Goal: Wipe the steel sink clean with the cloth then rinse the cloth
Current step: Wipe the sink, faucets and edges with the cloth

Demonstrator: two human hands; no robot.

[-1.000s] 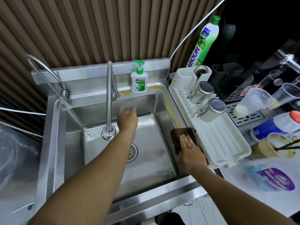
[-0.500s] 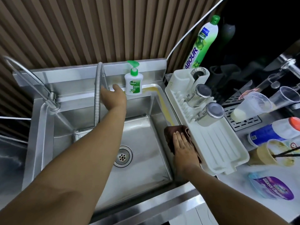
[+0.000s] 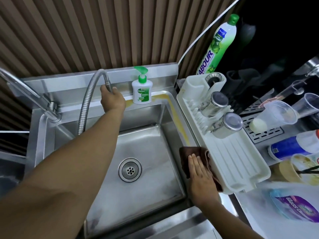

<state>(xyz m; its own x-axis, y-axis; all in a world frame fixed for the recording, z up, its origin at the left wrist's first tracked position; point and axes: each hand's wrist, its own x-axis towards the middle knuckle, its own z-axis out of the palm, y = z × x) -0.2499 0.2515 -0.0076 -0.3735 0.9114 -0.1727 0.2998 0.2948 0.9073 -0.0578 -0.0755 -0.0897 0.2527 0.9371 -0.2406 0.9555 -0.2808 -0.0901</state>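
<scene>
So the steel sink [image 3: 146,152] fills the middle of the view, with the round drain [image 3: 129,169] sitting in the basin floor a bit near of centre. The left hand [image 3: 112,99] is reached out to the far rim and has its fingers curled around the base of the flexible metal hose [image 3: 86,100], which arcs up and then drops down into the far-left part of the basin; the lower end is hidden behind the forearm. The right hand [image 3: 200,175] is flat, fingers straight and together, pressing the brown cloth [image 3: 188,152] onto the right-hand rim of the sink, not gripping it, just palm down on top. The cloth is bunched up right against the white dish rack [image 3: 233,161], touching its left edge. There's a yellowish stain [image 3: 177,116] running along the right rim from the far corner down to the cloth. A Dettol soap pump [image 3: 141,92] stands on the far ledge just right of the left hand. Two steel canisters [image 3: 222,116] lie tilted in the rack, and a green dish liquid bottle [image 3: 215,47] stands behind it. Off to the right there are plastic cups [image 3: 276,116] and other clutter on the counter
</scene>
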